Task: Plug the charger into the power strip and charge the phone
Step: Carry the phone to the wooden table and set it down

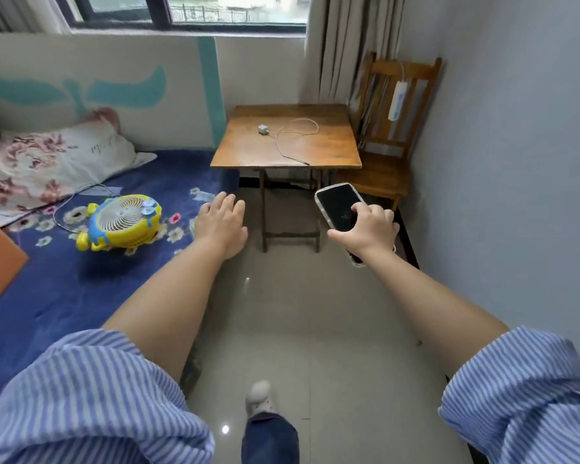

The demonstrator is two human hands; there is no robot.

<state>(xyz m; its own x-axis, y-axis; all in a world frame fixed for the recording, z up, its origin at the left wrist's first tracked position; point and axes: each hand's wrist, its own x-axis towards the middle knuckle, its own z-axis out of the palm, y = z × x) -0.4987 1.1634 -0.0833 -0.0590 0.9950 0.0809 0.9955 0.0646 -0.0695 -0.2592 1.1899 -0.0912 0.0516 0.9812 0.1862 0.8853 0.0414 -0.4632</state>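
Observation:
A small white charger (263,129) lies on the wooden table (329,152), its white cable (283,142) looping toward the table's front edge. A white power strip (396,101) hangs on the back of the wooden chair (375,175) to the table's right. My right hand (365,231) grips a black phone (339,204) in a clear case, screen up and dark, in front of the chair. My left hand (221,222) is stretched out with nothing in it, fingers apart, above the bed's corner and short of the table.
A bed with a blue flowered cover (81,286) fills the left side, with a yellow fan (123,222) and a floral pillow (47,155) on it. A grey wall (516,162) is close on the right. Tiled floor (298,313) lies between bed and wall.

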